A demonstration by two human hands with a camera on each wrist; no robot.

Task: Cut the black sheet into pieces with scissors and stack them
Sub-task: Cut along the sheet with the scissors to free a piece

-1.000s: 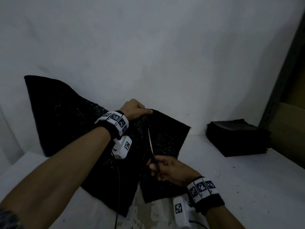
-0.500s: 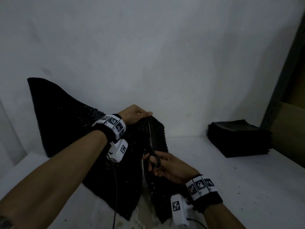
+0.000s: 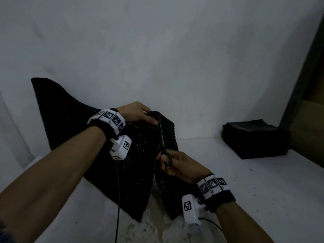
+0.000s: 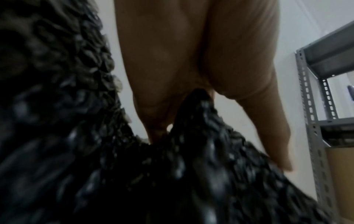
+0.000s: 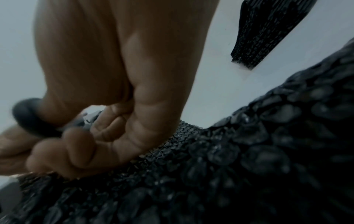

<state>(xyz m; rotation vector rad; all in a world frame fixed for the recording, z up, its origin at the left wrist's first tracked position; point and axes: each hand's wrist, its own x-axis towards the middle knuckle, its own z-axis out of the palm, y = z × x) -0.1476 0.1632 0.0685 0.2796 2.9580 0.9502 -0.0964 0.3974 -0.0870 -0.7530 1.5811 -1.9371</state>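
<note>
Nearest the camera, the right hand [image 3: 177, 165] grips the scissors [image 3: 164, 146] by their dark handle loops, thumb through one ring and the other fingers curled around the lower one, as the right wrist view shows [image 5: 36, 118]. The blades point away from the person and upward, running along a slit in the black sheet [image 3: 73, 123]. The sheet has a bumpy, bubbled surface. On the near side of the scissors the slit already gapes open, showing the white table [image 3: 245, 199] between the two flaps; the flap to the right of the scissors [image 3: 168, 137] is narrow and hangs curled.

Just beyond the scissor tips, the left hand [image 3: 135, 114] pinches the raised top edge of the sheet, thumb on one side and fingers on the other, holding it up off the table; the left wrist view shows the material gathered between thumb and fingers [image 4: 191, 113]. The blade tips come close to that thumb.

Left of the scissors, the wide remainder of the sheet climbs up against the white wall [image 3: 157, 50].

Well to the right of the scissors and farther back, a stack of black pieces [image 3: 256, 139] sits on the table near the wall, beside a metal shelf frame [image 4: 314, 106].
</note>
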